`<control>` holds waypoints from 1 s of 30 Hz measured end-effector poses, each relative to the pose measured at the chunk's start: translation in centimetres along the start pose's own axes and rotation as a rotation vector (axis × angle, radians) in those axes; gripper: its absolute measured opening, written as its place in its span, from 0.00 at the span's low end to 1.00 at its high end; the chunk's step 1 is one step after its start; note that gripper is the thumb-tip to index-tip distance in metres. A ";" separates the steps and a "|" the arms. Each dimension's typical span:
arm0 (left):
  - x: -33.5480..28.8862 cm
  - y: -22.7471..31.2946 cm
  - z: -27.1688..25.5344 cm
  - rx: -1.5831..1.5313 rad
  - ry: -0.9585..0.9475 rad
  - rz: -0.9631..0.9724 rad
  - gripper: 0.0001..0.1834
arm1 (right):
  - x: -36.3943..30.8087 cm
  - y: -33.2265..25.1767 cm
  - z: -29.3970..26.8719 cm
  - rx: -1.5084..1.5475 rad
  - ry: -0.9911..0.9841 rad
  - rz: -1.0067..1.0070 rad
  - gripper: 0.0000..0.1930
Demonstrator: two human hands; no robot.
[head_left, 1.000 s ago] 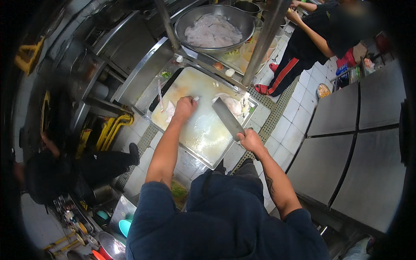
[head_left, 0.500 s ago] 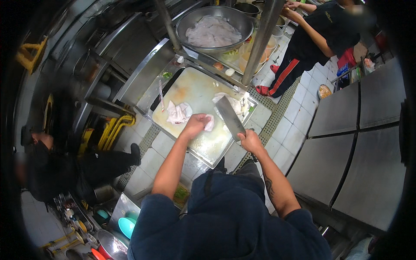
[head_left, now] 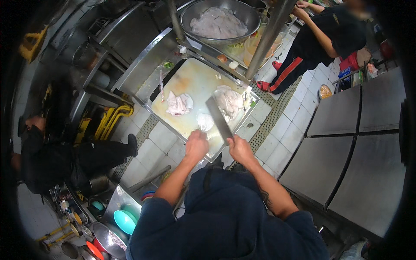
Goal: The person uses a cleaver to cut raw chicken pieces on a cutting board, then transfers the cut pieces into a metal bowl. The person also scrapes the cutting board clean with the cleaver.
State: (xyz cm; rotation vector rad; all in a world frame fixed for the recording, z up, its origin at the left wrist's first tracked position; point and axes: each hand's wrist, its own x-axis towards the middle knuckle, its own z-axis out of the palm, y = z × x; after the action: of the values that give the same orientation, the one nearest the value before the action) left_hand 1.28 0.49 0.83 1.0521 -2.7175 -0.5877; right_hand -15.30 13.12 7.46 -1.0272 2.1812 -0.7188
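My right hand [head_left: 240,150] is closed round the handle of a cleaver [head_left: 219,120], its broad blade slanting over the white cutting board [head_left: 190,80]. Near the board's front edge, my left hand [head_left: 197,144] pinches the near end of a small piece of pale, squid-like flesh [head_left: 205,121], which lies spread on the board left of the blade. Beyond the cleaver, to the right, sits a heap of pale flesh [head_left: 229,102], partly behind the blade. Another folded pale piece [head_left: 178,104] rests at the left of the board.
A big steel bowl [head_left: 220,37] of pale flesh stands beyond the board, behind a metal post [head_left: 268,38]. One co-worker [head_left: 323,32] stands at the far right, another [head_left: 82,167] at the left. Steel cabinet doors [head_left: 323,173] line the right; turquoise bowls [head_left: 125,222] sit lower left.
My left hand has drawn toward me, and the small piece now lies spread out on the board. My right hand and the cleaver have shifted left and nearer to me.
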 end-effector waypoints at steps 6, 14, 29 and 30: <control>1.7 -3.1 -0.2 0.010 0.161 0.194 0.20 | -0.1 0.7 2.8 -0.102 -0.114 -0.079 0.16; 1.1 -3.6 -0.2 0.048 0.069 0.158 0.22 | 2.9 2.6 -0.9 -0.353 -0.127 -0.282 0.13; -1.8 -2.7 1.3 -0.121 0.298 0.019 0.04 | 6.1 3.3 -4.7 -0.687 -0.397 -0.526 0.08; -1.6 -2.8 1.0 -0.104 0.308 0.014 0.04 | 5.5 3.2 -4.5 -0.691 -0.432 -0.521 0.08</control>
State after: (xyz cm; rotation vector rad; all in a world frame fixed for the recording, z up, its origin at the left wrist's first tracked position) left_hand 3.90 -0.01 -1.26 1.0047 -2.4003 -0.5110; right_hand -22.89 11.41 6.61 -1.9343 1.7982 0.1007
